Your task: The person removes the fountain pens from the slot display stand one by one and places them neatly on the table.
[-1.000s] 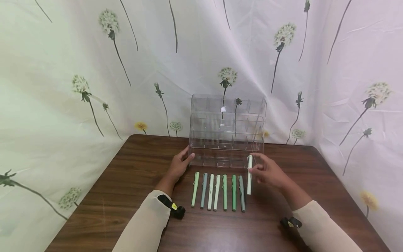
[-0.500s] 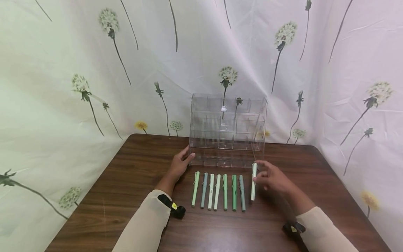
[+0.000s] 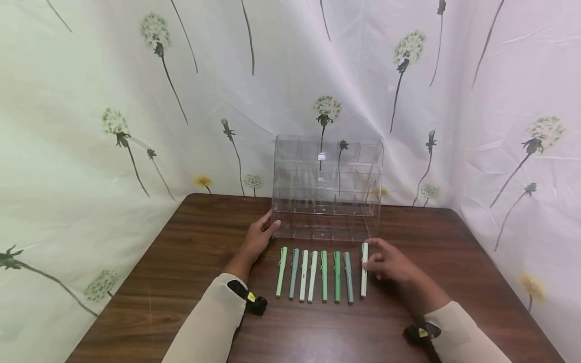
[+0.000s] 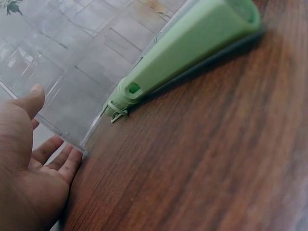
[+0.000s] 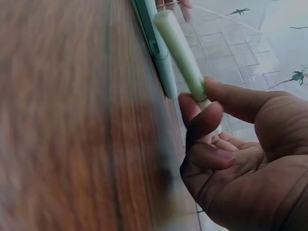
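Observation:
My right hand (image 3: 390, 262) pinches a pale mint, capped pen (image 3: 364, 272) between thumb and fingers, its clip end away from me. In the right wrist view the pen (image 5: 180, 53) slants up from the fingertips, close over the table. My left hand (image 3: 259, 237) holds the lower left side of a clear plastic tiered organizer (image 3: 327, 214), thumb and fingers on either side of its edge (image 4: 62, 137). Between the hands lie several capped pens side by side, from a light green pen (image 3: 281, 272) at left to a grey-green pen (image 3: 348, 278) at right.
The organizer stands at the back of a brown wooden table (image 3: 181, 282), with thin dividers in its tiers. Behind it hangs a white curtain (image 3: 254, 101) printed with dandelions. Black wrist cameras sit on both sleeves.
My right hand has brought the pale pen toward me and slightly right, down to the right end of the pen row. The left hand keeps its place at the organizer.

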A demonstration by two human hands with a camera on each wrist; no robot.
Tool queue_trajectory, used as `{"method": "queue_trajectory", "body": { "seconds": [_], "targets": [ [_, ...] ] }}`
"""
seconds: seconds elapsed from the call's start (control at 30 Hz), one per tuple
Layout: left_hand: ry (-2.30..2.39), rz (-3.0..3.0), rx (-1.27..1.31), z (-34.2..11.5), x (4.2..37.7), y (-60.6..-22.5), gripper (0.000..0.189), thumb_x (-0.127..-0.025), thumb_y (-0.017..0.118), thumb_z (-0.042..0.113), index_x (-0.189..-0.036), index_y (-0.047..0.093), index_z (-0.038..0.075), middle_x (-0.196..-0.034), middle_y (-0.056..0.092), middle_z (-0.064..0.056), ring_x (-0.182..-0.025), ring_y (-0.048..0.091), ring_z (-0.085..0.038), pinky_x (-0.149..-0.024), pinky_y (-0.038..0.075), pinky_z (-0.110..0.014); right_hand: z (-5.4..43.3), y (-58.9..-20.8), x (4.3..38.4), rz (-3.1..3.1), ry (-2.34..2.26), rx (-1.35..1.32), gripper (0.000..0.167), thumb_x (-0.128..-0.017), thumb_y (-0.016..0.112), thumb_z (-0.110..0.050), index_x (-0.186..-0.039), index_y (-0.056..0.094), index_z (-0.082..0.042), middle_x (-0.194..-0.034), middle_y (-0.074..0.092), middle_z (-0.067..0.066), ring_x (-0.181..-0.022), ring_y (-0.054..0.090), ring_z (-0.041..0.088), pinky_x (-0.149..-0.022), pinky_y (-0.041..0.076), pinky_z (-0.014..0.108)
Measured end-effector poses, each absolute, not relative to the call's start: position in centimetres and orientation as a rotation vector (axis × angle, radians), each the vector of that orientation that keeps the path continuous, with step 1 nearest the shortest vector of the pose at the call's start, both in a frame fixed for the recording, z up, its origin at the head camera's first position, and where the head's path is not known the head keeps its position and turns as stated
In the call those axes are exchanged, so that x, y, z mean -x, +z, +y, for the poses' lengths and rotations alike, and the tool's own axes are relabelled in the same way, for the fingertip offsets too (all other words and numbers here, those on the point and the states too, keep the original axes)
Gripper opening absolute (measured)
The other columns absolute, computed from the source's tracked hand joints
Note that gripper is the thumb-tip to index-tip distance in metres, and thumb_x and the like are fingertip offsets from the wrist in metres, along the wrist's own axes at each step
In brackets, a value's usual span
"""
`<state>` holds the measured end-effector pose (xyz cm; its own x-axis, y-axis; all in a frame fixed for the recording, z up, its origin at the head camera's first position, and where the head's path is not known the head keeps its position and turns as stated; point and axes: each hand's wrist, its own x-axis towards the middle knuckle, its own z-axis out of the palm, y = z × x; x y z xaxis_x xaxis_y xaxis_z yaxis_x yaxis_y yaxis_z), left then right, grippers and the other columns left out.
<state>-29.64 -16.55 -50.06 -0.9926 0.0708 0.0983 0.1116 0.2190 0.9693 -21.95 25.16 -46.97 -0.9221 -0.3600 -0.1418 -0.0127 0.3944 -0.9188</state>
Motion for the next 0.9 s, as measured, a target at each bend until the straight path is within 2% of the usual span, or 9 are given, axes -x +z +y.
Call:
{"method": "queue_trajectory", "body": {
  "seconds": [0.2, 0.43, 0.6, 0.9],
  "targets": [
    [-1.946, -2.432, 0.174, -16.7, 29.5, -50.0, 0.071, -0.111, 0.067, 0.038, -0.172, 0.037, 0.018, -0.179, 0.035, -0.013, -0.167, 0.030, -0.037, -0.134, 0.029, -0.059, 24.9, -47.7, 22.1, 2.368, -1.484, 0.414, 0.074, -0.102, 0.077, -0.010, -0.159, 0.033, 0.003, -0.081, 0.068, 0.002, -0.062, 0.057, 0.016, -0.059, 0.048, 0.029],
    [-1.949, -2.444, 0.174, -16.5, 29.5, -49.7, 0.072, -0.111, 0.067, 0.040, -0.172, 0.037, 0.019, -0.179, 0.035, -0.012, -0.167, 0.030, -0.037, -0.134, 0.030, -0.059, 24.8, -47.9, 22.1, 2.370, -1.496, 0.410, 0.071, -0.100, 0.079, -0.008, -0.155, 0.036, 0.005, -0.083, 0.067, 0.003, -0.062, 0.056, 0.016, -0.060, 0.051, 0.030],
    [-1.938, -2.483, 0.159, -16.4, 29.4, -49.4, 0.073, -0.112, 0.064, 0.042, -0.173, 0.033, 0.018, -0.181, 0.029, -0.015, -0.167, 0.029, -0.042, -0.133, 0.030, -0.062, 24.7, -48.2, 22.1, 2.383, -1.510, 0.443, 0.069, -0.099, 0.080, -0.005, -0.152, 0.039, 0.009, -0.084, 0.066, 0.005, -0.063, 0.058, 0.016, -0.061, 0.053, 0.030],
    [-1.935, -2.478, 0.151, -16.3, 29.5, -49.6, 0.072, -0.112, 0.064, 0.041, -0.174, 0.033, 0.018, -0.178, 0.034, -0.019, -0.163, 0.037, -0.043, -0.130, 0.037, -0.061, 24.6, -48.3, 21.8, 2.432, -1.438, 0.442, 0.068, -0.096, 0.083, -0.009, -0.150, 0.046, 0.010, -0.089, 0.066, 0.005, -0.065, 0.058, 0.015, -0.062, 0.054, 0.030]
  ]
}}
